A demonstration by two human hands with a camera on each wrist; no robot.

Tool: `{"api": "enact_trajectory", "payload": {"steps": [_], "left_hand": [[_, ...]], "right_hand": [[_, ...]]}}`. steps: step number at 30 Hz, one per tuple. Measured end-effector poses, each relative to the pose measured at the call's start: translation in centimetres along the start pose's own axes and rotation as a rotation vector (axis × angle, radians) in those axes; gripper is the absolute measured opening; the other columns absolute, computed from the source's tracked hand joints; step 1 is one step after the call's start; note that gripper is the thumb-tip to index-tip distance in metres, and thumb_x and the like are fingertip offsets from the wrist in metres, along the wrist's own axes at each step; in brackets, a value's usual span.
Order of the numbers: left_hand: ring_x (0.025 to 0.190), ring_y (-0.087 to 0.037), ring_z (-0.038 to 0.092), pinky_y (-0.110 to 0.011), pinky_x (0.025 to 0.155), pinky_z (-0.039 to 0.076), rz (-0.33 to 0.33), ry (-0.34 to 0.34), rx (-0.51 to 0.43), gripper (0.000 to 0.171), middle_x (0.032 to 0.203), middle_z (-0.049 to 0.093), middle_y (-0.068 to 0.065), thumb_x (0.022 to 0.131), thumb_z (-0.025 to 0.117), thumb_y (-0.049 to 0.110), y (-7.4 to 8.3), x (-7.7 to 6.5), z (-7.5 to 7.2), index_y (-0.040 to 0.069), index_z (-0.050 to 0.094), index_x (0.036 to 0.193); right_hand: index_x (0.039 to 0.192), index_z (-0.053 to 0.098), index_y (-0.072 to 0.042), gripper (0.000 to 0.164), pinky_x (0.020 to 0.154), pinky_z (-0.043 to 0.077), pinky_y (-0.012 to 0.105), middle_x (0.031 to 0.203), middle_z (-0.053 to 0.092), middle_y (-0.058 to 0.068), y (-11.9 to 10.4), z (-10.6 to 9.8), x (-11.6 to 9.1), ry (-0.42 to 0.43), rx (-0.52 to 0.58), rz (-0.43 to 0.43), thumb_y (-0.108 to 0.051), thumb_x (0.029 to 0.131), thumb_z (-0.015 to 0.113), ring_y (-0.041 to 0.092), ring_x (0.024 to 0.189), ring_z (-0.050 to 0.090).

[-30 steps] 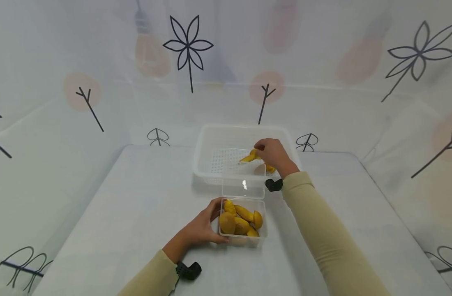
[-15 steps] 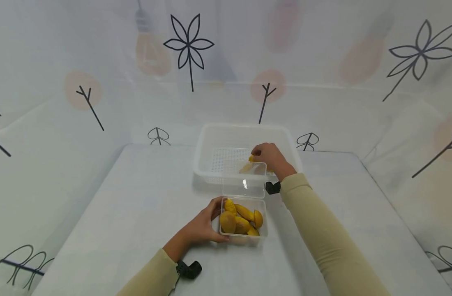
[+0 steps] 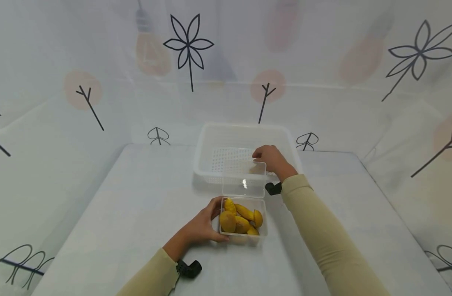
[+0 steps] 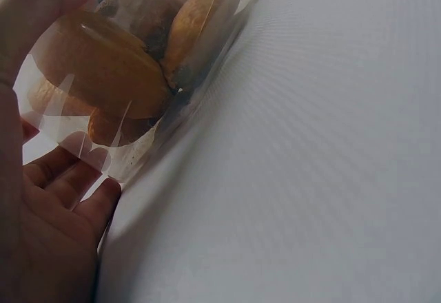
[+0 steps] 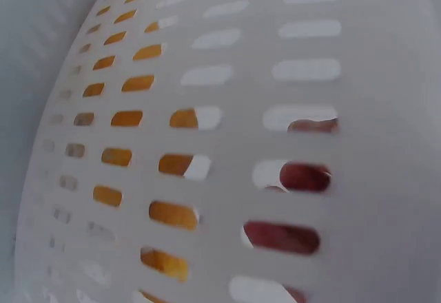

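My left hand (image 3: 201,226) grips the left side of a small clear plastic box (image 3: 244,240), thumb at the near side and fingers at the far corner. Several yellow mushrooms (image 3: 242,225) lie in the box; the left wrist view shows them (image 4: 103,62) through its wall. The box's clear lid (image 3: 244,185) stands open at the far side, leaning towards a white perforated basket (image 3: 200,164). My right hand (image 3: 271,158) reaches down into the basket with bent fingers, partly behind the lid. Through the slots, the right wrist view shows yellow pieces (image 5: 172,215) beside fingers (image 5: 282,237); their grip is hidden.
The basket stands at the back of a white-covered table (image 3: 148,197), close to a printed cloth backdrop (image 3: 226,102). Its raised front wall lies between my right wrist camera (image 3: 273,188) and the yellow pieces inside.
My right hand has lowered slightly inside the basket. The yellow mushroom its fingers pinched earlier is out of sight in the head view. My left hand and the box have stayed in place.
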State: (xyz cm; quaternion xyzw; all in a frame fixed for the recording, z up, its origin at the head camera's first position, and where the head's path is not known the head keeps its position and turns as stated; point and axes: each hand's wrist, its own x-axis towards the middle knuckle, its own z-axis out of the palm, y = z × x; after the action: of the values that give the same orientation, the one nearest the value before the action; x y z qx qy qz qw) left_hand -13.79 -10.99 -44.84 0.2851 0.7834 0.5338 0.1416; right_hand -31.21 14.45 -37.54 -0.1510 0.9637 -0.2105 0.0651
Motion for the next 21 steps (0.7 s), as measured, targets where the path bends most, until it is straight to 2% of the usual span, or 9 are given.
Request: {"api": "enact_trajectory", "payload": {"steps": [7, 11, 17, 21], "left_hand": [[0.143, -0.014, 0.034, -0.034, 0.120, 0.028, -0.022, 0.019, -0.006, 0.110, 0.152, 0.034, -0.001, 0.066, 0.089, 0.015, -3.2, 0.7, 0.7, 0.018, 0.019, 0.150], [0.142, -0.011, 0.035, -0.031, 0.119, 0.029, -0.011, 0.030, -0.014, 0.109, 0.151, 0.036, 0.004, 0.065, 0.091, 0.020, -3.8, 0.7, 0.7, 0.025, 0.021, 0.148], [0.142, -0.013, 0.035, -0.033, 0.119, 0.029, 0.010, 0.023, -0.007, 0.108, 0.151, 0.036, 0.002, 0.066, 0.090, 0.023, -3.8, 0.7, 0.7, 0.024, 0.021, 0.149], [0.143, -0.015, 0.034, -0.034, 0.119, 0.028, -0.020, -0.007, -0.003, 0.108, 0.152, 0.034, -0.004, 0.067, 0.088, 0.015, -1.9, 0.5, 0.3, 0.013, 0.019, 0.150]], "right_hand": [[0.116, 0.067, -0.002, 0.026, 0.097, 0.051, 0.047, 0.117, 0.067, 0.017, 0.6, -0.4, -0.5, 0.001, -0.007, 0.018, -0.015, 0.095, 0.059, 0.032, 0.110, 0.060], [0.117, 0.067, -0.004, 0.027, 0.098, 0.050, 0.047, 0.117, 0.067, 0.016, 0.7, -0.7, -0.9, 0.006, -0.011, 0.027, -0.017, 0.095, 0.059, 0.032, 0.112, 0.060], [0.120, 0.066, -0.006, 0.029, 0.096, 0.052, 0.046, 0.117, 0.066, 0.015, 0.7, -1.5, -1.9, 0.021, -0.009, 0.028, -0.019, 0.096, 0.058, 0.030, 0.108, 0.060], [0.122, 0.064, -0.008, 0.031, 0.096, 0.052, 0.047, 0.120, 0.065, 0.014, 0.6, -2.3, -2.8, 0.032, 0.016, 0.034, -0.023, 0.097, 0.057, 0.029, 0.109, 0.059]]}}
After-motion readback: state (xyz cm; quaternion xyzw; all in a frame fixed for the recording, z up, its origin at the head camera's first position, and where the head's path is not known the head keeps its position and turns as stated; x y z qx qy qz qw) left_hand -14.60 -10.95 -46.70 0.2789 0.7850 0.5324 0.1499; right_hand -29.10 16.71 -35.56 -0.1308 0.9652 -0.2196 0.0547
